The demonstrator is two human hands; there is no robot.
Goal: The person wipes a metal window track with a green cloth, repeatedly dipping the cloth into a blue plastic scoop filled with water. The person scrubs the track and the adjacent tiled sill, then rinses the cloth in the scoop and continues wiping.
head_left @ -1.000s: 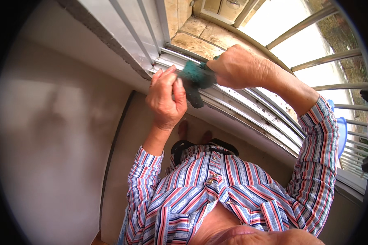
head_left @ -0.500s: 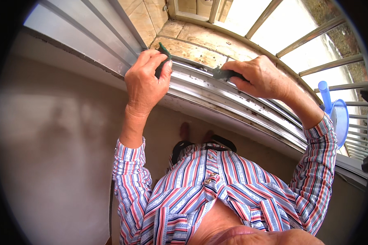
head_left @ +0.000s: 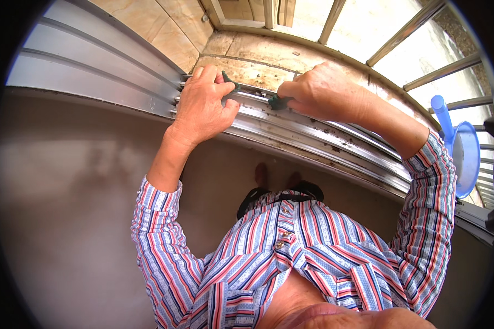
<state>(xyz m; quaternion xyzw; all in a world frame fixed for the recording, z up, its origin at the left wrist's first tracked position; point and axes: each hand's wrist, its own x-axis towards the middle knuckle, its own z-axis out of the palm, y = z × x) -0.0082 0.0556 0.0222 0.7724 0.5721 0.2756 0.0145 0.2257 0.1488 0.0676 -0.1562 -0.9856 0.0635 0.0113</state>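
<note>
My left hand (head_left: 204, 104) is closed on a dark green scouring pad (head_left: 228, 80), whose edge sticks out past the fingers at the left end of the window track. A second dark green piece (head_left: 278, 102), likely of the same pad material, is pinched in my right hand (head_left: 325, 93) and pressed down at the track. The metal sliding-window track (head_left: 313, 129) runs under both hands in several parallel grooves, with dark dirt lying in them. Most of each green piece is hidden by my fingers.
Beyond the track lies a stained tiled ledge (head_left: 258, 71), bounded by metal bars (head_left: 381, 46). A blue plastic dipper (head_left: 466, 159) stands at the right by the bars. The ribbed metal frame (head_left: 93, 60) is at the left, and a pale wall (head_left: 55, 181) below it.
My left hand has turned and lowered its pad toward the track. My right hand has moved left along the track with its green piece, closer to the left hand.
</note>
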